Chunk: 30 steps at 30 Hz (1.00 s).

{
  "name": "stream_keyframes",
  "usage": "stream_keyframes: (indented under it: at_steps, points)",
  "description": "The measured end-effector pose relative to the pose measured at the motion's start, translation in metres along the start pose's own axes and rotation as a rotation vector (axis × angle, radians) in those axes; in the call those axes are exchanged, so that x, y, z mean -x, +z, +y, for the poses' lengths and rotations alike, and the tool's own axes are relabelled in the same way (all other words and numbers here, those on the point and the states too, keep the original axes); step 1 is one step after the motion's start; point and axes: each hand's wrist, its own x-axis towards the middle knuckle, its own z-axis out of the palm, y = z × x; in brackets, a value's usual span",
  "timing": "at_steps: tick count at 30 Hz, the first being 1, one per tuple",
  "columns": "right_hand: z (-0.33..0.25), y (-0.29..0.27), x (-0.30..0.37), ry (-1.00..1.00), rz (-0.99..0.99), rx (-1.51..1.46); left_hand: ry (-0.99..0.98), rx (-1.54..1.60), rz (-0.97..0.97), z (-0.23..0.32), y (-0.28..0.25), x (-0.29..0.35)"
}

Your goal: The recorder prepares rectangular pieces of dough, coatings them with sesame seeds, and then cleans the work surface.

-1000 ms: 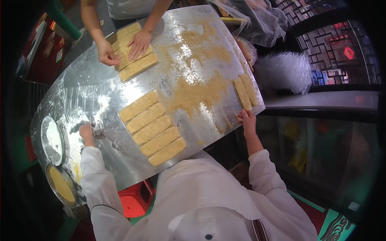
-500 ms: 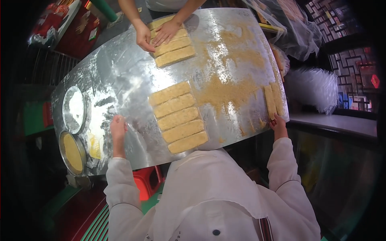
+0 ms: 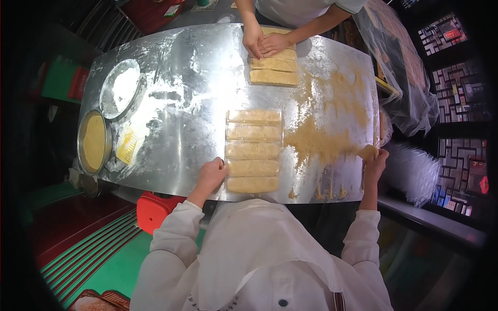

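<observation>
I've got left hand (image 3: 211, 175): curled, fingers bent in | right hand (image 3: 377, 163): well apart to its right, slightly farther forward, fingers closed in a pinch | left forearm (image 3: 197, 196): angled inward behind its hand | right forearm (image 3: 369, 194): nearly straight behind its hand.

- I see tan strips (image 3: 253, 168) (fine pale ridged lines across the upper three)
- Silver table (image 3: 181, 150), patchy tan crumbs (image 3: 317, 144)
- Red stool (image 3: 154, 211)
- White apron (image 3: 264, 243)

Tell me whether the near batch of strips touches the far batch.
Apart. The head view shows a strip of metal table between the near batch and the far batch.
</observation>
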Motion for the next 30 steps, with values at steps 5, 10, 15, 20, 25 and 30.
stream_keyframes:
  at_steps: [5, 10, 15, 20, 25, 30]
  points:
    - [-0.101, 0.025, 0.018, -0.181, -0.329, -0.177, -0.053, 0.128, 0.083, 0.025, -0.025, -0.026]
    - [-0.181, 0.090, 0.054, -0.072, -0.733, -0.628, 0.131, 0.162, 0.272, 0.016, 0.000, -0.057]
    - [-0.182, 0.180, 0.082, 0.097, -0.883, -0.759, 0.094, 0.125, 0.176, 0.022, 0.004, -0.056]
    - [-0.168, 0.208, 0.076, 0.257, -0.936, -0.739, 0.143, 0.086, 0.166, 0.019, 0.005, -0.055]
    - [-0.144, 0.205, 0.063, 0.449, -1.173, -0.698, 0.098, 0.082, 0.156, 0.017, 0.001, -0.048]
    - [-0.149, 0.219, 0.068, 0.442, -1.259, -0.809, 0.131, 0.099, 0.125, 0.021, -0.006, -0.043]
